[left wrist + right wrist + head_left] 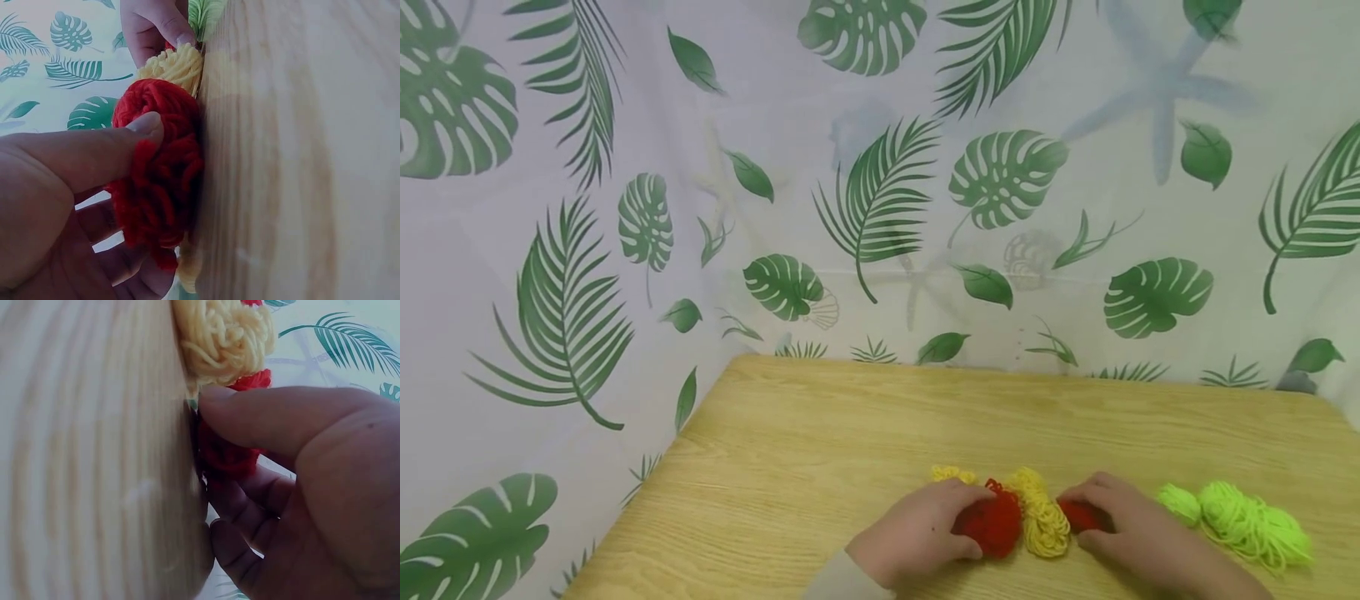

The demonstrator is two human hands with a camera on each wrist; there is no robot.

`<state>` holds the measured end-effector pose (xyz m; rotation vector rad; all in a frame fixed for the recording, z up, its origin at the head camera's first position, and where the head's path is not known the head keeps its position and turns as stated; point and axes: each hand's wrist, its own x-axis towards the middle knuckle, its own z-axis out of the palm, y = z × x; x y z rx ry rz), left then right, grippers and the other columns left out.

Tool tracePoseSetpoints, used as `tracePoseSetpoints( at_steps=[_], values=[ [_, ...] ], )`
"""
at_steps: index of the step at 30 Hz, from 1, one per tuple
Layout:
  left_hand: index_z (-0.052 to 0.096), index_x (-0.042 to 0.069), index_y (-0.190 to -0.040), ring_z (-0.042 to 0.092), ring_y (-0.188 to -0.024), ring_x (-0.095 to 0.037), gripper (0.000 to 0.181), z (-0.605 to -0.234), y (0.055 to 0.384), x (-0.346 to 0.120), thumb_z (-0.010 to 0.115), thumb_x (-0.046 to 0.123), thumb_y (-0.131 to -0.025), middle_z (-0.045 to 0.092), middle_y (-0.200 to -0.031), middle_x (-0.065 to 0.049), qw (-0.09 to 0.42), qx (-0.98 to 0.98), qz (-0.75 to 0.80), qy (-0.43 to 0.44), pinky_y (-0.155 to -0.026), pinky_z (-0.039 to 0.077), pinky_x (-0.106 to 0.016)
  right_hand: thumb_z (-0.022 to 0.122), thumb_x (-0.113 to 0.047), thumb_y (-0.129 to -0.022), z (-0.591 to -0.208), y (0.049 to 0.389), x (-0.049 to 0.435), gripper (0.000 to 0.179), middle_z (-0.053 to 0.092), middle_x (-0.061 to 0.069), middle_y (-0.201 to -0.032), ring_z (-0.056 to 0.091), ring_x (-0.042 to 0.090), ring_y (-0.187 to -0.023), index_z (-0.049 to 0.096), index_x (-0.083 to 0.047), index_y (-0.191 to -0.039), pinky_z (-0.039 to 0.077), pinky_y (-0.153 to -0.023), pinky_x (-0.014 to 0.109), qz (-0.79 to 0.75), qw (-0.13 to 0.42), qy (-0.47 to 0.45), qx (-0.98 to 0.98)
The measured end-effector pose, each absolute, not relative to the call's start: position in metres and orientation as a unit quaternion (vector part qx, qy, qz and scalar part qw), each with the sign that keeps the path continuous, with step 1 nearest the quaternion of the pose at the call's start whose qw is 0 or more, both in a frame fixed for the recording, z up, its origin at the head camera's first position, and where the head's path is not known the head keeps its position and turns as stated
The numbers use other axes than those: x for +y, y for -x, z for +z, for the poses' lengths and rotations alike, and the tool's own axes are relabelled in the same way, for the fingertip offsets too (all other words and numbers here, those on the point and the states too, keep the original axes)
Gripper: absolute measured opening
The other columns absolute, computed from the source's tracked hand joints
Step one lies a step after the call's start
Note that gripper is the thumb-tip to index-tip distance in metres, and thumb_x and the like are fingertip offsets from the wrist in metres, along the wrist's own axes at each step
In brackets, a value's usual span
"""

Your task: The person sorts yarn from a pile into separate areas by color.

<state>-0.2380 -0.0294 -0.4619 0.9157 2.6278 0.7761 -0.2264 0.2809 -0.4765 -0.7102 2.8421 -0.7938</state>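
Note:
In the head view, my left hand (919,532) holds a bundle of red yarn (997,527) at the table's near side, thumb and fingers curled about it. The left wrist view shows the thumb pressed on the looped red strands (164,181). My right hand (1138,535) grips a smaller piece of red yarn (1081,516), mostly covered by the fingers; thumb and fingers lie around it in the right wrist view. Between the hands lies a skein of yellow yarn (1043,518), close against the left red bundle. More yellow yarn (952,474) shows behind my left hand, partly hidden.
Right of my right hand lie a bright green yarn skein (1255,527) and a small green yarn ball (1178,505). All rest on a wooden table (790,467). A white leaf-printed cloth (917,208) hangs behind the table and along its left side.

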Motion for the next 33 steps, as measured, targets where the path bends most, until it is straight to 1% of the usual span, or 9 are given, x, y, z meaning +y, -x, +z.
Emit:
tracePoseSetpoints(
  at_steps=[3, 5, 7, 9, 13, 16, 19, 28, 33],
  values=[
    [0.059, 0.032, -0.138, 0.056, -0.113, -0.001, 0.053, -0.462, 0.238, -0.029, 0.079, 0.030, -0.089, 0.060, -0.127, 0.018, 0.123, 0.904, 0.262, -0.315, -0.097, 0.048, -0.029, 0.072, -0.037, -0.093, -0.476, 0.226, 0.281, 0.039, 0.057, -0.011, -0.110, 0.057, 0.013, -0.103, 0.065, -0.022, -0.129, 0.051, -0.082, 0.034, -0.267, 0.060, 0.220, 0.937],
    [0.058, 0.033, -0.138, 0.056, -0.114, -0.002, 0.053, -0.462, 0.238, -0.029, 0.079, 0.031, -0.089, 0.060, -0.128, 0.018, 0.122, 0.905, 0.261, -0.314, -0.098, 0.048, -0.030, 0.073, -0.036, -0.092, -0.475, 0.226, 0.280, 0.039, 0.058, -0.009, -0.111, 0.058, 0.016, -0.104, 0.065, -0.021, -0.128, 0.051, -0.085, 0.039, -0.282, 0.062, 0.203, 0.936],
    [0.058, 0.033, -0.139, 0.055, -0.115, -0.002, 0.054, -0.462, 0.238, -0.029, 0.079, 0.031, -0.089, 0.060, -0.128, 0.017, 0.122, 0.905, 0.262, -0.313, -0.098, 0.048, -0.030, 0.075, -0.033, -0.091, -0.473, 0.226, 0.278, 0.039, 0.059, -0.008, -0.110, 0.059, 0.017, -0.104, 0.066, -0.021, -0.127, 0.051, -0.086, 0.041, -0.294, 0.054, 0.183, 0.937],
    [0.058, 0.033, -0.139, 0.055, -0.115, -0.002, 0.054, -0.462, 0.238, -0.030, 0.079, 0.031, -0.089, 0.060, -0.129, 0.017, 0.122, 0.905, 0.263, -0.313, -0.098, 0.047, -0.030, 0.076, -0.030, -0.090, -0.471, 0.228, 0.276, 0.039, 0.060, -0.005, -0.110, 0.059, 0.017, -0.101, 0.067, -0.018, -0.126, 0.052, -0.083, 0.040, -0.306, 0.042, 0.167, 0.936],
    [0.058, 0.033, -0.139, 0.055, -0.116, -0.002, 0.055, -0.460, 0.237, -0.030, 0.080, 0.030, -0.088, 0.059, -0.129, 0.017, 0.123, 0.905, 0.265, -0.309, -0.099, 0.047, -0.030, 0.076, -0.025, -0.091, -0.466, 0.232, 0.272, 0.038, 0.060, -0.002, -0.108, 0.058, 0.014, -0.095, 0.067, -0.013, -0.126, 0.052, -0.074, 0.031, -0.306, 0.006, 0.161, 0.938],
    [0.058, 0.033, -0.139, 0.055, -0.117, -0.003, 0.055, -0.461, 0.237, -0.030, 0.080, 0.030, -0.088, 0.059, -0.130, 0.017, 0.125, 0.906, 0.265, -0.304, -0.099, 0.047, -0.031, 0.076, -0.024, -0.091, -0.463, 0.237, 0.271, 0.037, 0.060, -0.002, -0.108, 0.058, 0.013, -0.094, 0.067, -0.012, -0.125, 0.052, -0.073, 0.028, -0.299, -0.015, 0.168, 0.939],
    [0.059, 0.033, -0.139, 0.055, -0.117, -0.003, 0.055, -0.461, 0.236, -0.030, 0.080, 0.030, -0.088, 0.060, -0.130, 0.017, 0.129, 0.907, 0.263, -0.301, -0.099, 0.047, -0.031, 0.076, -0.023, -0.092, -0.461, 0.243, 0.269, 0.036, 0.061, -0.001, -0.108, 0.058, 0.013, -0.095, 0.068, -0.011, -0.125, 0.052, -0.074, 0.028, -0.294, -0.024, 0.183, 0.938],
    [0.060, 0.034, -0.136, 0.056, -0.111, -0.001, 0.052, -0.461, 0.239, -0.031, 0.079, 0.027, -0.088, 0.061, -0.125, 0.019, 0.139, 0.898, 0.290, -0.299, -0.097, 0.048, -0.031, 0.073, -0.027, -0.094, -0.456, 0.275, 0.254, 0.037, 0.063, 0.001, -0.112, 0.059, 0.018, -0.099, 0.067, -0.011, -0.127, 0.052, -0.083, 0.042, -0.312, -0.001, 0.171, 0.934],
    [0.060, 0.033, -0.136, 0.056, -0.111, -0.001, 0.052, -0.462, 0.239, -0.031, 0.080, 0.028, -0.088, 0.061, -0.125, 0.018, 0.132, 0.899, 0.283, -0.305, -0.096, 0.049, -0.031, 0.073, -0.026, -0.093, -0.453, 0.293, 0.244, 0.039, 0.064, 0.006, -0.115, 0.060, 0.022, -0.100, 0.066, -0.007, -0.126, 0.051, -0.084, 0.045, -0.317, 0.003, 0.180, 0.931]
  ],
)
